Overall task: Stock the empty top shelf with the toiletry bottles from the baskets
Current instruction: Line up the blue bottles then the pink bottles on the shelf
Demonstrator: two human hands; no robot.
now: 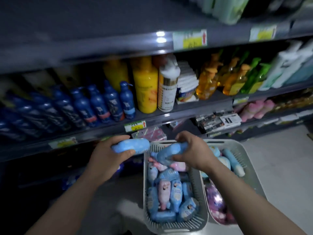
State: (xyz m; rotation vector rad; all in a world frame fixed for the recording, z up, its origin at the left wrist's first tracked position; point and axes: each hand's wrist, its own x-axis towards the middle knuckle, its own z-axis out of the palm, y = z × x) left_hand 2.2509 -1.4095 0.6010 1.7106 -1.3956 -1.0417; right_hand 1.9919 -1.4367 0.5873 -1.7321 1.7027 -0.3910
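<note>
Both hands loaded, a blue bottle in each.

The left hand [108, 152] wraps around a pale blue bottle [133, 146] held sideways. The right hand [193, 150] grips a second blue bottle [169, 153] by one end, above the full near basket [145, 187]. The empty top shelf [76, 36] sits high above both hands. On the long lift, that end-on hold could let the bottle swing and slip.

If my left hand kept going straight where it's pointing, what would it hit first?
Likely the shelf edge by the price tag. The left hand, gripping a light blue bottle, points up-right there. Depth is unclear; the pink packets may come first.
</note>
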